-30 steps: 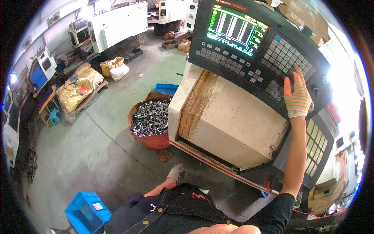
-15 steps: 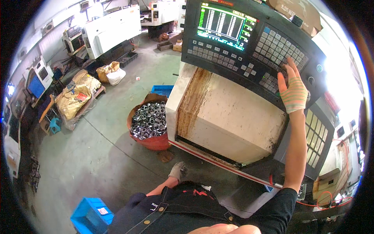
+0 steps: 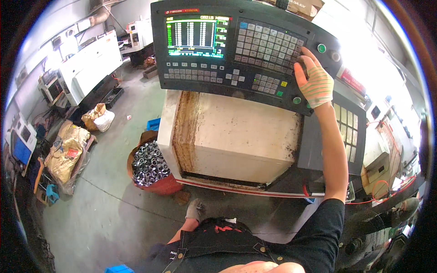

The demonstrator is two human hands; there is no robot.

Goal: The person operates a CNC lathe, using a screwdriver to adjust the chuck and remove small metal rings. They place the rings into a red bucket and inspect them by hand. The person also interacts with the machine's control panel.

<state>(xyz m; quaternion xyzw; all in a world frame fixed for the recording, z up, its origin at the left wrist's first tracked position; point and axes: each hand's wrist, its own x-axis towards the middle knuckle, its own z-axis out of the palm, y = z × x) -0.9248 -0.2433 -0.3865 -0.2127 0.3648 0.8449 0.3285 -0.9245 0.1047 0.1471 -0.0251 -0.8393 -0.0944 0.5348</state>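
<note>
My right hand (image 3: 317,84), in a striped fingerless-tipped glove, reaches up to the right edge of the key block (image 3: 268,48) on a machine control panel (image 3: 241,88). Its bare fingers are spread, with the fingertips at or just over the rightmost keys; whether one is pressed cannot be seen. The lit screen (image 3: 191,38) shows a table of figures left of the keys. My left hand (image 3: 195,210), in a greyish glove, hangs low in front of my body, apart from the machine. Its fingers are too indistinct to read, and no held thing shows.
Below the panel stands the stained cream machine cover (image 3: 241,136). At its left, a red container (image 3: 164,185) holds many metal rings (image 3: 149,166). Farther left lie yellowish sacks (image 3: 68,143). A second key panel (image 3: 348,132) and orange hose (image 3: 380,184) are at the right.
The view has turned, so the panel and machine appear farther left and more level. My right hand stays at the right keys, its fingers slightly shifted. My left hand still hangs low.
</note>
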